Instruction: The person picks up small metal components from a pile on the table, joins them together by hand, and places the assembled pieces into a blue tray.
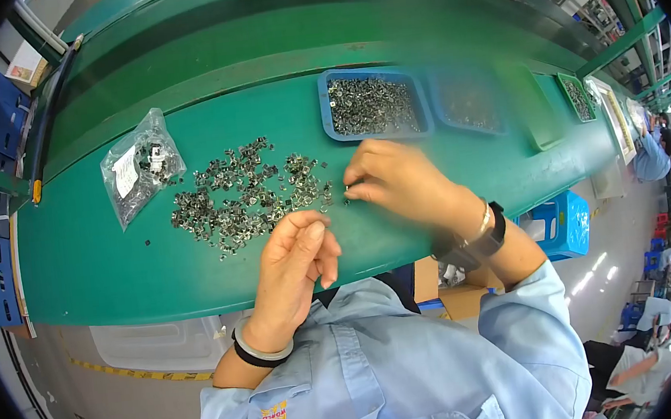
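A loose pile of small black-and-silver metal parts [241,198] is spread over the green tabletop [116,279]. My left hand [295,254] is at the near right edge of this pile, its thumb closed against the curled forefinger. Whatever may be between those fingers is hidden. To the right of the pile, my right hand [397,178] pinches a small metal part [347,188] between thumb and forefinger, just above the tabletop. Beyond this hand stands a blue tray [329,121] filled with similar parts.
A clear plastic bag [126,199] with parts and a white label lies left of the pile. Blurred at the right are a second blue tray [469,128] and a green tray [534,109]. A smaller green tray [577,97] stands farther off. A blue stool [567,223] is beside the table.
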Demonstrator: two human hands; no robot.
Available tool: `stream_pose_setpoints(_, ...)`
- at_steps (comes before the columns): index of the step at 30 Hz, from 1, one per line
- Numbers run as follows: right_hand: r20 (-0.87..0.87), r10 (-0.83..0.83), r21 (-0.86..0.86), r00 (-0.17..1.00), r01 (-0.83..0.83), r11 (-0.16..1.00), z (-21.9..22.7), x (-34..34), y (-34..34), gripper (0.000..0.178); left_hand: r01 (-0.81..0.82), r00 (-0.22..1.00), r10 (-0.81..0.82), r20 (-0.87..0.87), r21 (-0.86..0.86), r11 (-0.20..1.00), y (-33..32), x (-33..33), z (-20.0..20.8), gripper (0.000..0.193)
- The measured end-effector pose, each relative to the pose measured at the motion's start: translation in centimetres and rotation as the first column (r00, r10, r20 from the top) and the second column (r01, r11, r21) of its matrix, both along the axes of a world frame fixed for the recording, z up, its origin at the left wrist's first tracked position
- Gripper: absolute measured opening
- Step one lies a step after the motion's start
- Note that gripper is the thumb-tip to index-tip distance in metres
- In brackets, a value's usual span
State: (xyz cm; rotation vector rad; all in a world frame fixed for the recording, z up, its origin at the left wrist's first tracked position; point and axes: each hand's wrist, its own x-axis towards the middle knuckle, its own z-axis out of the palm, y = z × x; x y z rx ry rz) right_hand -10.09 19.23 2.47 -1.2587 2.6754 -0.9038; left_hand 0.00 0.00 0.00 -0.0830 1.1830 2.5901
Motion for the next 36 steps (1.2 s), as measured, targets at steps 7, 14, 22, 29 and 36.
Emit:
stream_pose_setpoints(7, -0.222, -0.032, -0.296, 0.974, -0.036, 0.955, 0.8, 4.2, -0.8, 0.025, 0.084, 0.993, -0.082, 0.089, -0.025, 0.996, 1.0, -0.1, 1.2, 0.025)
stream_pose_setpoints(14, -0.136, -0.044, -0.350, 0.990, -0.006, 0.937, 0.6, 5.7, -0.9, 0.022, 0.139, 0.985, -0.141, 0.095, 0.031, 0.990, 0.9, -0.1, 1.0, 0.025)
stream_pose_setpoints(22, -0.056, -0.067, -0.421, 0.996, 0.037, 0.906, 0.3, 6.4, -0.8, 0.024, 0.124, 0.984, -0.134, 0.120, 0.080, 0.989, 0.6, 0.2, 0.5, 0.021)
stream_pose_setpoints(29, -0.086, -0.117, -0.439, 0.989, 0.068, 0.896, -0.3, 6.4, -0.8, 0.023, 0.070, 0.991, -0.075, 0.111, 0.046, 0.997, 1.0, 0.4, 1.2, 0.019)
stream_pose_setpoints(36, -0.074, -0.140, -0.470, 0.987, 0.089, 0.878, -0.9, 6.7, -1.1, 0.023, 0.081, 0.991, -0.086, 0.107, 0.051, 0.995, 1.0, 0.4, 0.4, 0.017)
